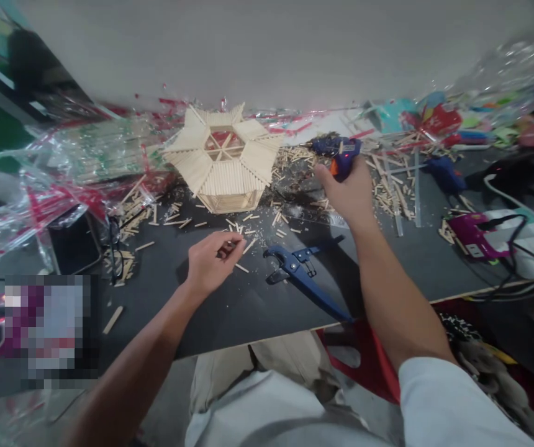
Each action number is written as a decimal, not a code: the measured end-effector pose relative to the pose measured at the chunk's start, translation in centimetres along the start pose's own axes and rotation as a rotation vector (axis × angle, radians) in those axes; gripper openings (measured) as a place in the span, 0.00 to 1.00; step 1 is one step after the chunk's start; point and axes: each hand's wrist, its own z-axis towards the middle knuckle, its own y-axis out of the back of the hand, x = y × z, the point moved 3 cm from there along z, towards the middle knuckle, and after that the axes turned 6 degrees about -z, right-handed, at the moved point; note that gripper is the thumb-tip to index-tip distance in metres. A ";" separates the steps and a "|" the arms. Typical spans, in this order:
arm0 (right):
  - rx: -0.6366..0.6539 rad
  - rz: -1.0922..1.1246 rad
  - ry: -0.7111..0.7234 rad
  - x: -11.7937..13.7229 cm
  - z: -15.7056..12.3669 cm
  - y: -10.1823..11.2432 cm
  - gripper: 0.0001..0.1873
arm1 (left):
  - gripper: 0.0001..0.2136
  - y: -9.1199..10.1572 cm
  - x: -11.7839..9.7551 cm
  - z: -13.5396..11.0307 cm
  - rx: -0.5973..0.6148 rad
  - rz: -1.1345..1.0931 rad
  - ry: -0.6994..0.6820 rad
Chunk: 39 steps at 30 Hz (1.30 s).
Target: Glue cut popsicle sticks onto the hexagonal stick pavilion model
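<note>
My right hand [351,189] is wrapped round the handle of a dark blue glue gun [330,146] with an orange trigger. Its nozzle points left, over loose sticks. Nearer to me, my left hand [213,257] is closed in a pinch above the table; whatever the fingertips hold is too small to make out. A short wooden stick [249,246] shows just beside those fingertips. Behind it stands a six-sided structure of wooden sticks [232,177], with a flared, star-like roof and an opening in its middle. Blue ratchet-style cutters [311,288] lie between my forearms.
Cut stick pieces [130,223] are scattered over the dark table [243,316]. Clear plastic wrapping [71,167] with red strips piles up at the left and back. A second blue glue gun [446,174], a purple power strip [474,236] and cables lie at right. A phone [74,242] rests at left.
</note>
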 end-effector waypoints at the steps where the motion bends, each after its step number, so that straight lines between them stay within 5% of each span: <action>1: -0.005 0.018 -0.002 0.3 -0.1 0.0 0.22 | 0.03 0.0 0.0 0.0 -0.005 0.001 -0.006; 6: 0.232 0.270 -0.130 1.0 -1.9 -0.4 0.14 | 0.03 -0.1 0.1 -0.1 -0.010 -0.027 0.016; 13: 0.523 0.539 -0.292 1.5 -8.1 -0.4 0.20 | 0.02 -0.6 -0.1 -0.6 0.023 -0.108 0.036; 39: 0.663 0.614 -0.401 3.2 -9.7 -1.1 0.18 | 0.06 -1.3 1.3 -0.9 0.117 -0.085 0.098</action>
